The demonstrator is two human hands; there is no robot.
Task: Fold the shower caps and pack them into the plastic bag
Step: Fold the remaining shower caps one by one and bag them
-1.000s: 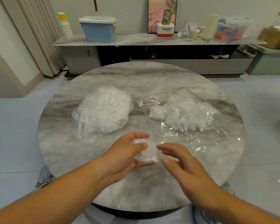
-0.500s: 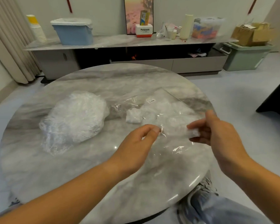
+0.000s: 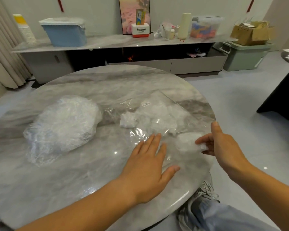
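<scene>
A clear plastic bag point(image 3: 163, 104) lies flat on the right half of the round marble table point(image 3: 73, 172), with several folded white shower caps point(image 3: 158, 119) showing through it. My left hand point(image 3: 148, 165) rests flat with straight fingers on the bag's near edge. My right hand point(image 3: 222, 144) pinches a small folded shower cap point(image 3: 187, 142) at the bag's right side, near the table rim; whether it is inside the bag I cannot tell. A loose heap of unfolded clear shower caps point(image 3: 63, 124) sits on the left half of the table.
A long marble sideboard point(image 3: 120, 42) stands behind the table with a blue bin point(image 3: 65, 32), paper cups, a box and jars. A green bin point(image 3: 245, 55) and cardboard box stand at the right. My leg and shoe point(image 3: 200, 202) are below the table's right rim.
The folded cap passed from both hands at the table's front to my right hand, which carried it to the bag's right side. My left hand let go of the bag's edge and flattened on it.
</scene>
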